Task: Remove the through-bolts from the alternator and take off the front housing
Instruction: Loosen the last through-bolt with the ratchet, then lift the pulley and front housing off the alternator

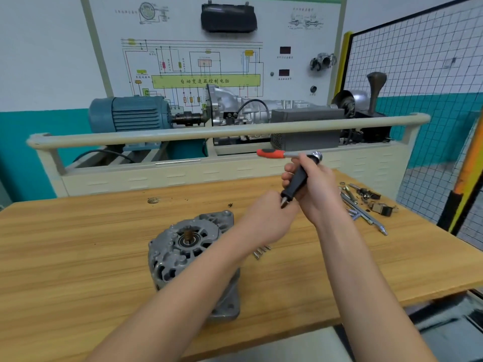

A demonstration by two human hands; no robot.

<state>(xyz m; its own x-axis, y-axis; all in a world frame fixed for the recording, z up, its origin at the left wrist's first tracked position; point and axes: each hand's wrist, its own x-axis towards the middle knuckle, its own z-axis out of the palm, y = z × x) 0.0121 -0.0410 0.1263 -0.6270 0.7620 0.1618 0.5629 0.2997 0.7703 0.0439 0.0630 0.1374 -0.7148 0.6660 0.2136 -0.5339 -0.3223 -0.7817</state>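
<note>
Head: hands (292, 202) grip ratchet (295, 184) above alternator (188, 252).

Readable only on the white wall-mounted wiring-diagram board (214, 48) behind the far edge of the surface: black Chinese characters "自动变速器控制电脑" across its long yellow-green rectangular block (205, 81). Smaller captions and red displays there too blurred to read.

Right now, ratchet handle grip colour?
Red-orange with a black inlay, on the ratchet handle; head view shows it.
</note>
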